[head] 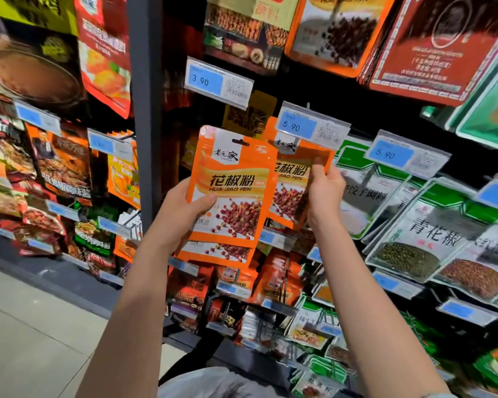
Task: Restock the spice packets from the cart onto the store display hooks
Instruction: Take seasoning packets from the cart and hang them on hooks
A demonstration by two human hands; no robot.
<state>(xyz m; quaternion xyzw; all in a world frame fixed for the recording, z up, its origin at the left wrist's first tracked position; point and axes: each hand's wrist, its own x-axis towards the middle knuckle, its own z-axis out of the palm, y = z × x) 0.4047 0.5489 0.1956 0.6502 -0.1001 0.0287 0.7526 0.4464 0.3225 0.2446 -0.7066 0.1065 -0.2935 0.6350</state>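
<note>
Packets point(233, 185) sit gripped in the left hand point(181, 209); right hand point(325, 191) pinches a second packet point(291, 182) under a price tag point(312, 126).

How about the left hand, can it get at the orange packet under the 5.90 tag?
Probably not as is. The left hand grips its own stack of packets, which overlaps the tagged packet, and the right hand pinches that one's edge.

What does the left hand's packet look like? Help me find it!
Right of the dark shelf post, the left hand grips an orange packet. It reads HUA JIAO FEN above red peppercorns; unlike its twin that the right hand pinches under the 5.90 tag, it sits frontmost.
</note>
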